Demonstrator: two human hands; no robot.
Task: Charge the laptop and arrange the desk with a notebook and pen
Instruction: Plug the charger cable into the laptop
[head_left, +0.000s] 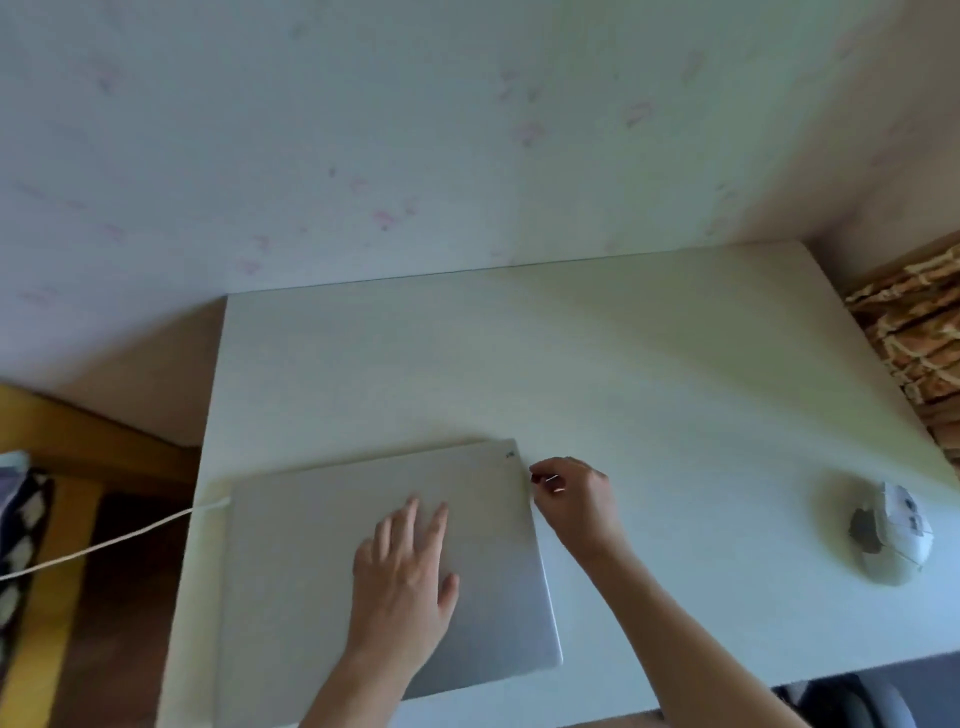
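Observation:
A closed silver laptop (311, 561) lies flat on the white desk (623, 374), near the front left. A white charging cable (104, 543) runs in from the left and meets the laptop's left rear corner. My left hand (405, 577) rests flat on the lid with its fingers spread. My right hand (571, 499) sits at the laptop's right edge near the rear corner, fingers curled and pinched at that edge. No notebook or pen is in view.
A white computer mouse (893, 535) lies at the desk's right side. A wall rises behind the desk. A patterned brown fabric (914, 338) lies past the right edge. Wooden floor and a dark patterned item (21, 545) are on the left.

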